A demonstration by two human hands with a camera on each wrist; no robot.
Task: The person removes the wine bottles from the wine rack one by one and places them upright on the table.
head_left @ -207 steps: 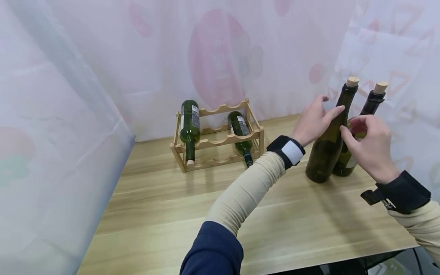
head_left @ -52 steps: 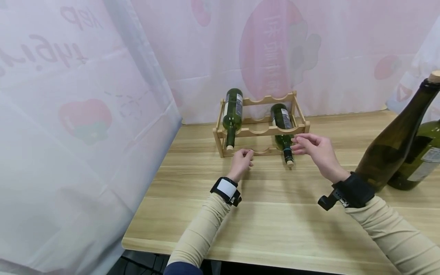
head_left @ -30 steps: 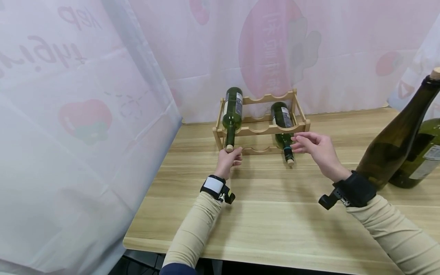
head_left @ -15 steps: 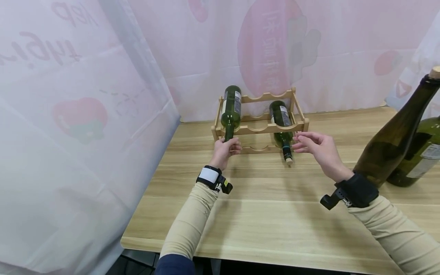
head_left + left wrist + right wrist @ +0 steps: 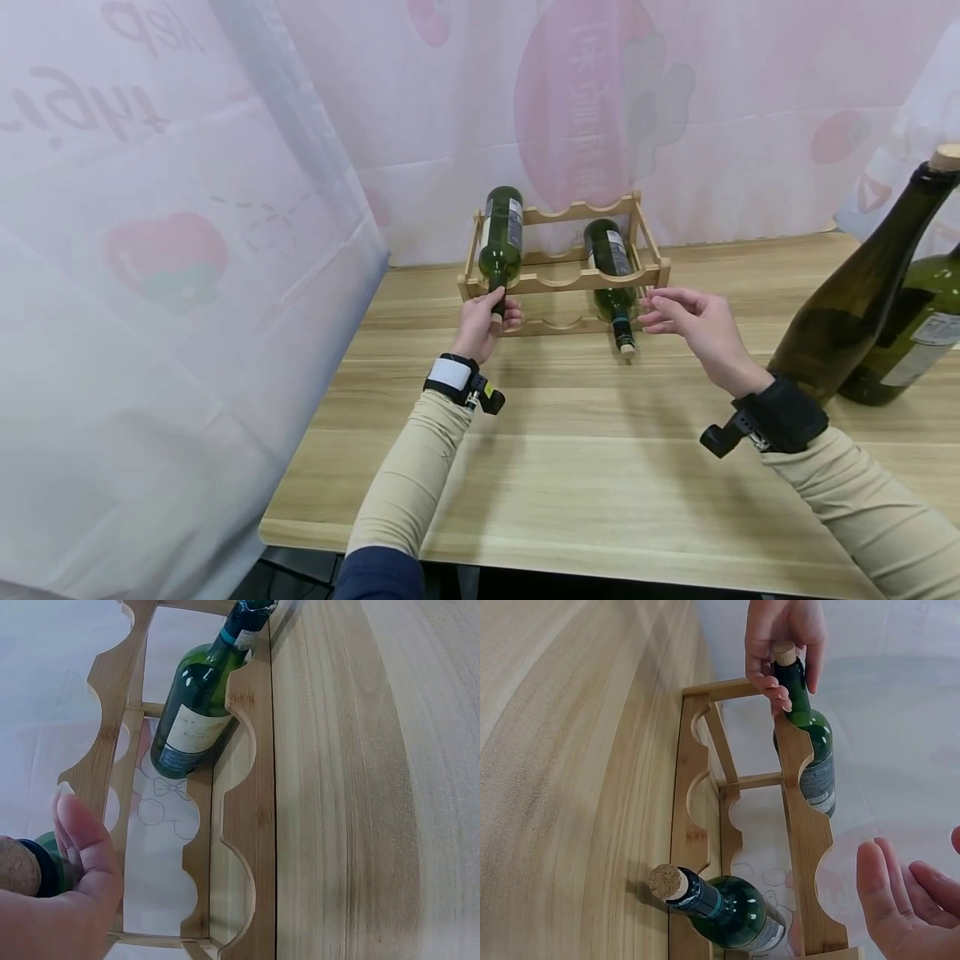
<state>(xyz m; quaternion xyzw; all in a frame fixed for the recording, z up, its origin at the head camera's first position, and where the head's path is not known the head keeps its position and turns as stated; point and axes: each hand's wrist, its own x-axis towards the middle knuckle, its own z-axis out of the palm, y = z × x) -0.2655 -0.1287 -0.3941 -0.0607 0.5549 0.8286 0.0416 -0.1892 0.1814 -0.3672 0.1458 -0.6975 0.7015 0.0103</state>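
Two green bottles lie in the wooden rack (image 5: 564, 282) at the back of the table (image 5: 600, 467). The upper bottle (image 5: 501, 242) rests in the leftmost cradle of the top tier with its corked neck pointing toward the person; the left hand (image 5: 486, 321) is curled around that neck. The head view hides the cork behind the fingers, whereas the right wrist view shows the cork protruding just past the fingers (image 5: 769, 679) wrapped round the neck, with the bottle's shoulder seated in the front rail's scallop. The left wrist view shows only the thumb and the cork end at the frame's lower left, but gives the clearest sight of the lower bottle (image 5: 196, 720), which lies slanted through the bottom tier. In the head view this lower bottle's neck and cork project forward beyond the rack's front rail, over the table. The right hand (image 5: 686, 317) hovers just right of that neck, near the rack's front right corner, with fingers loosely extended and holding nothing; contact with the rack cannot be determined. Two more corked bottles stand at the table's right edge, well apart from the rack: a dark bottle (image 5: 855, 300) in front and a labelled bottle (image 5: 911, 342) partly behind it. The table is light wood-grain laminate. Translucent white curtain (image 5: 187, 250) with pink printed shapes encloses the back and left sides.
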